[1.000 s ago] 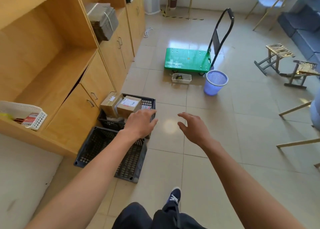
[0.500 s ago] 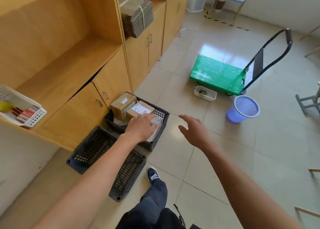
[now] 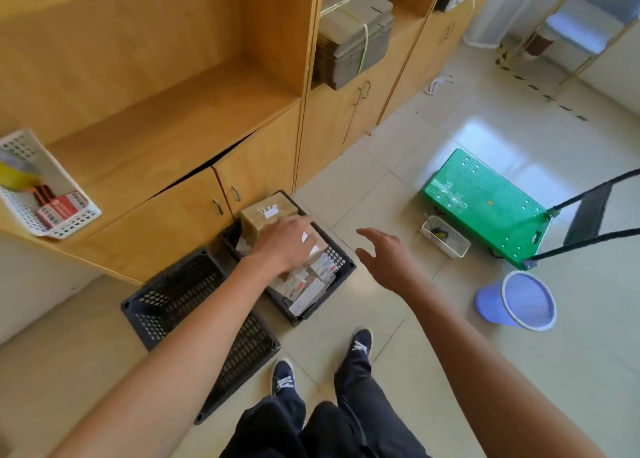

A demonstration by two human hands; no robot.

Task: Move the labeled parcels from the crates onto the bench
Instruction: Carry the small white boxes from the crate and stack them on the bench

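Head view: two black crates are seen on the floor against the cabinet. The near crate (image 3: 194,322) appears empty; the far crate (image 3: 311,284) is packed with labeled parcels. The left hand (image 3: 285,246) is laid on top of a brown box (image 3: 317,244) in the far crate, fingers spread and lightly bent over its lid; whether a grip has been closed cannot be told. A second box (image 3: 268,212) stands just beside it, toward the cabinet. The right hand (image 3: 388,260) is held open in the air beside the crate, touching nothing. The parcels are judged to be stiff taped cardboard, small and probably light, with smooth labels that could slip. The box would best be taken by opposite side walls, with the second hand brought under or against the far side. The wooden bench (image 3: 166,125) lies above the cabinet doors.
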